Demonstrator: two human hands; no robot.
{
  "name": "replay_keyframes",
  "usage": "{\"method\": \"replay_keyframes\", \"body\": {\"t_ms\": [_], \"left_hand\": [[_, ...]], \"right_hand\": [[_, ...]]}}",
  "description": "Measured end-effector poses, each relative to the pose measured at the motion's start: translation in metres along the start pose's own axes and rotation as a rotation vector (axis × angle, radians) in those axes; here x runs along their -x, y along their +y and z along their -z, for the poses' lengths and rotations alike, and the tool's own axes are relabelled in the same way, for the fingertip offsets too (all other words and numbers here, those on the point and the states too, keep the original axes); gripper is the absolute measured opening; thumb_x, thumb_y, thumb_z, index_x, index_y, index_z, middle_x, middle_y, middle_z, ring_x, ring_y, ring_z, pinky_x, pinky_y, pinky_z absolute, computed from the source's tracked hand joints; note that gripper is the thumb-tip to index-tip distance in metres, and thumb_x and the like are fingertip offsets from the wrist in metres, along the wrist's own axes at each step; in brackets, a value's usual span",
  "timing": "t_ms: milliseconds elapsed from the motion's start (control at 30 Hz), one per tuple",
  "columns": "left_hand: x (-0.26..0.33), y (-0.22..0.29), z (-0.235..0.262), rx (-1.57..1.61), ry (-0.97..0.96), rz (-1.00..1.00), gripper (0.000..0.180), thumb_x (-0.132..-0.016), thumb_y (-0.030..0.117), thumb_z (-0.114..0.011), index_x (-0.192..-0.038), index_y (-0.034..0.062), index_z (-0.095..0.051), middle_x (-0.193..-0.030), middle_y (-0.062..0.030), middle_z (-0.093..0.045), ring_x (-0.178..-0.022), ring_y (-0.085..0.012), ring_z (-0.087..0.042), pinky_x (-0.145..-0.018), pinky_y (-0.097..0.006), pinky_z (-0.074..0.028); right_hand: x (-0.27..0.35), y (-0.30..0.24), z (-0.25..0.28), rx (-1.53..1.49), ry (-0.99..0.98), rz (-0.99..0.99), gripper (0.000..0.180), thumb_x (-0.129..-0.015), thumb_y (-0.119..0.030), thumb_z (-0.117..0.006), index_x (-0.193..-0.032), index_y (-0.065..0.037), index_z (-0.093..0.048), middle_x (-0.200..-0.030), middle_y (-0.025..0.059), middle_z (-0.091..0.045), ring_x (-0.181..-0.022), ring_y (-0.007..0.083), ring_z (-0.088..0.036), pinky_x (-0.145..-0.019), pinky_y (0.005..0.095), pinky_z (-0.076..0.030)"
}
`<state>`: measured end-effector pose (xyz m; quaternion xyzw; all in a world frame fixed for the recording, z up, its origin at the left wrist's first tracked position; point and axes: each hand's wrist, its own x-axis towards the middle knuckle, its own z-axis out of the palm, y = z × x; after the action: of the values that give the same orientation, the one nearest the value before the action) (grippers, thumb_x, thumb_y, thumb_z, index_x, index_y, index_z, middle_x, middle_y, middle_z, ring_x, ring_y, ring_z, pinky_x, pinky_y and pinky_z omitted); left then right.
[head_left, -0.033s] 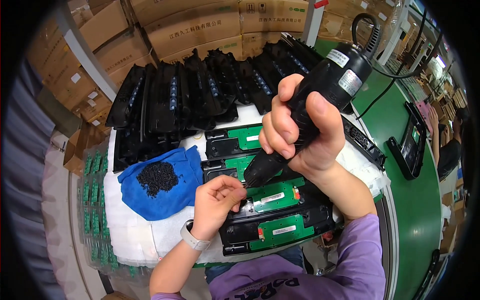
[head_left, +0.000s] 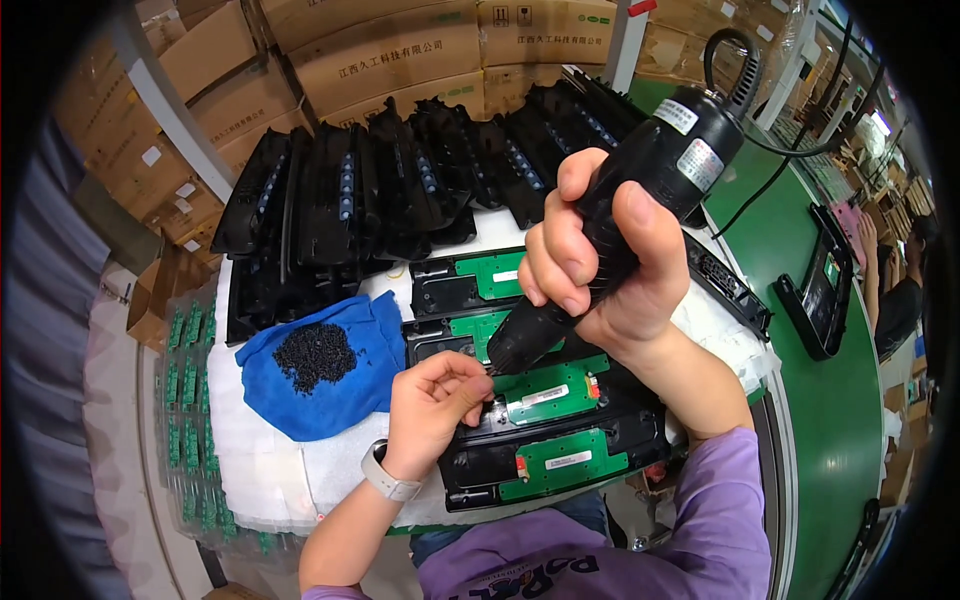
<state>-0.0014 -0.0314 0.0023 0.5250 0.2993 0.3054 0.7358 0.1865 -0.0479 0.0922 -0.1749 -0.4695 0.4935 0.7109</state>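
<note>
My right hand (head_left: 610,260) is wrapped round a black electric screwdriver (head_left: 652,165), tilted with its nose down and to the left. At that nose, the fingertips of my left hand (head_left: 435,400) are pinched together; whatever they hold is too small to make out. Both hands are over a black plastic panel with a green circuit board (head_left: 550,393) set in it. Nearer me lies another such panel with its own green circuit board (head_left: 560,463). More panels with boards lie beyond, partly hidden by the screwdriver. Left of my left hand, a heap of small black screws (head_left: 315,357) rests on a blue cloth (head_left: 270,400).
Black plastic housings (head_left: 330,200) with blue parts are stacked at the back, before cardboard boxes (head_left: 390,60). Green circuit boards in clear trays (head_left: 187,420) stand at the left. At right, a green bench (head_left: 810,420) carries a black frame (head_left: 815,290); another person (head_left: 900,290) is beyond.
</note>
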Motion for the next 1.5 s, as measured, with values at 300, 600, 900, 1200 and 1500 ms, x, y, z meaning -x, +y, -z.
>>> {"method": "replay_keyframes", "body": {"t_ms": [300,600,900,1200,1500], "left_hand": [[-0.001,0.004,0.001,0.021,0.244,-0.166,0.015,-0.090,0.012,-0.051,-0.095,-0.0019,-0.054,-0.072,-0.0084,-0.061,-0.049,-0.0052,-0.043,-0.046,-0.017,-0.033],[-0.012,-0.002,0.016,0.219,0.157,-0.148,0.022,-0.076,-0.014,-0.035,-0.088,0.0030,-0.041,-0.110,-0.0196,-0.054,-0.095,-0.0202,-0.056,-0.080,-0.026,-0.043],[-0.015,0.003,0.007,0.238,0.141,-0.073,0.012,-0.087,-0.006,-0.037,-0.088,0.0046,-0.042,-0.115,-0.0232,-0.053,-0.097,-0.0234,-0.058,-0.083,-0.028,-0.046],[-0.020,0.001,0.021,0.205,0.037,0.044,0.011,-0.094,0.009,-0.041,-0.101,0.0010,-0.044,-0.103,-0.0212,-0.059,-0.077,-0.0160,-0.060,-0.069,-0.024,-0.048],[-0.025,0.006,0.020,-0.024,0.082,-0.046,0.018,-0.097,0.016,-0.035,-0.101,0.0004,-0.043,-0.090,-0.0166,-0.061,-0.077,-0.0197,-0.064,-0.067,-0.024,-0.050]], "right_hand": [[-0.017,-0.002,0.022,0.162,0.004,-0.095,0.025,-0.086,-0.027,-0.049,-0.095,-0.004,-0.046,-0.054,0.0019,-0.043,-0.039,0.0112,-0.039,-0.043,0.0281,-0.037],[-0.024,0.013,0.044,0.449,0.027,-0.060,0.020,-0.074,-0.015,-0.064,-0.082,0.000,-0.052,-0.053,0.0046,-0.048,-0.042,0.0117,-0.045,-0.037,0.0237,-0.034],[-0.025,0.015,0.043,0.502,0.041,-0.027,0.020,-0.074,-0.017,-0.064,-0.075,-0.001,-0.052,-0.053,0.0037,-0.048,-0.041,0.0110,-0.045,-0.037,0.0232,-0.034],[-0.025,0.015,0.040,0.485,0.066,-0.037,0.020,-0.074,-0.017,-0.064,-0.073,-0.002,-0.052,-0.052,0.0035,-0.047,-0.041,0.0108,-0.045,-0.037,0.0232,-0.033],[-0.030,0.025,0.040,0.502,-0.018,-0.086,0.019,-0.074,-0.015,-0.067,-0.066,-0.003,-0.054,-0.050,0.0006,-0.050,-0.041,0.0068,-0.047,-0.039,0.0214,-0.035]]}}
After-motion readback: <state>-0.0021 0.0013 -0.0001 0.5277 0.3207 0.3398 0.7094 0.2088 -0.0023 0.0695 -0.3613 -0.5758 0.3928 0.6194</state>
